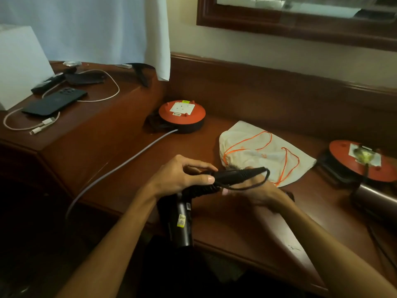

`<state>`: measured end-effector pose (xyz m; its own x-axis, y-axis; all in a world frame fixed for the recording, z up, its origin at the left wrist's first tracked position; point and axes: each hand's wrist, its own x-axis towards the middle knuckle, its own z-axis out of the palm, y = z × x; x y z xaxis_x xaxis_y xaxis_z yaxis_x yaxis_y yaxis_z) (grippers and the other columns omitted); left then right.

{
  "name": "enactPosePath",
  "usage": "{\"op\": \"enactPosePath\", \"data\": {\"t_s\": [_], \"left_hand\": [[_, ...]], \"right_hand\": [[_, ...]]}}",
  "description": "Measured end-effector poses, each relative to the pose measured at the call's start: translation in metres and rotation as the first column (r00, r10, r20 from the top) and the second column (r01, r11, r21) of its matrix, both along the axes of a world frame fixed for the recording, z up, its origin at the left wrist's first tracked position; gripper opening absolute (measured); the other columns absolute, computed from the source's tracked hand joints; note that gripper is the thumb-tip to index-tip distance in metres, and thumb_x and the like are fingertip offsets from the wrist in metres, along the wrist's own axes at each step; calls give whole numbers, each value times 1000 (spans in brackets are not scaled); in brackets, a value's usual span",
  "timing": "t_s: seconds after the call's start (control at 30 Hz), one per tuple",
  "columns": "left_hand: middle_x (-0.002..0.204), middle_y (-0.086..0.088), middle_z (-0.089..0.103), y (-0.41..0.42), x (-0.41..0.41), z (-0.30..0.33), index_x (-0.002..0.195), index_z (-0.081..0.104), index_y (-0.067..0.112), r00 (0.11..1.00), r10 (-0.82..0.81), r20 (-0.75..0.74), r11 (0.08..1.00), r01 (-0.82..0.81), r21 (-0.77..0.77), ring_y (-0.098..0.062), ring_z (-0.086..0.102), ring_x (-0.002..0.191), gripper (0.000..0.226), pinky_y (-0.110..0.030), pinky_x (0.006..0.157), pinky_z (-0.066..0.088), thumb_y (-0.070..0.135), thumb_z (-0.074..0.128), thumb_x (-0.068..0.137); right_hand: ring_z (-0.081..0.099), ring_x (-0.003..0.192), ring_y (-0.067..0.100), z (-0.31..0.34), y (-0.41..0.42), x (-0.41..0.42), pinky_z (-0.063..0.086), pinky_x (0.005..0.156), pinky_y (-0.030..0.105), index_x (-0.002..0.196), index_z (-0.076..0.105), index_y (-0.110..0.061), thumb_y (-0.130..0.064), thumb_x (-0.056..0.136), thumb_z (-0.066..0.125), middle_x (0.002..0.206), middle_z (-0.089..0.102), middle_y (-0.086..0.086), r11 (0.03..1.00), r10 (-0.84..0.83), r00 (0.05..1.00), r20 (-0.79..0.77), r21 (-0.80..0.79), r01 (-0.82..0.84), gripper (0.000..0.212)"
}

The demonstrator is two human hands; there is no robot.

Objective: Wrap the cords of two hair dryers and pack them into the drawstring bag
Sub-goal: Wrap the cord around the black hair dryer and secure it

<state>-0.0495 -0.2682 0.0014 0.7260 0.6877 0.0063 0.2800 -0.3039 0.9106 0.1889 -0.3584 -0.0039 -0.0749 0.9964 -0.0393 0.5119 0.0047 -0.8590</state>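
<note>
A black hair dryer point(182, 220) hangs barrel-down in front of me, its black cord point(247, 186) coiled round the handle. My left hand point(182, 177) grips the wrapped handle and presses the plug end point(234, 174) with thumb and fingers. My right hand point(260, 192) is under the cord's last loop and holds it from below. A white drawstring bag point(264, 151) with orange strings lies flat on the desk behind my hands. A second, dark hair dryer point(378, 201) lies at the right edge, its cord running up to a socket reel.
Two orange socket reels stand on the wooden desk point(225, 218), one point(182, 115) at the back left with a grey cable trailing off the front, one point(363, 160) at the right. A raised side cabinet holds a phone point(54, 103), white charging cables and a remote.
</note>
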Motion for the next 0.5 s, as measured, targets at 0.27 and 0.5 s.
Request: {"op": "enactPosePath", "data": {"t_s": [0.27, 0.5], "left_hand": [[107, 24, 73, -16, 9, 7, 113, 67, 59, 933, -17, -359, 972, 98, 211, 1, 64, 107, 45, -36, 102, 47, 77, 70, 72], [101, 6, 72, -26, 21, 4, 134, 36, 60, 879, 97, -467, 900, 123, 418, -23, 67, 100, 56, -36, 77, 41, 85, 38, 84]], "right_hand": [[62, 64, 9, 34, 37, 9, 49, 58, 23, 86, 79, -9, -16, 88, 75, 77, 74, 7, 949, 303, 880, 364, -197, -246, 8], [61, 62, 13, 59, 37, -15, 51, 58, 32, 118, 50, -19, -9, 98, 55, 77, 69, 0, 959, 275, 893, 356, -171, -228, 23]]}}
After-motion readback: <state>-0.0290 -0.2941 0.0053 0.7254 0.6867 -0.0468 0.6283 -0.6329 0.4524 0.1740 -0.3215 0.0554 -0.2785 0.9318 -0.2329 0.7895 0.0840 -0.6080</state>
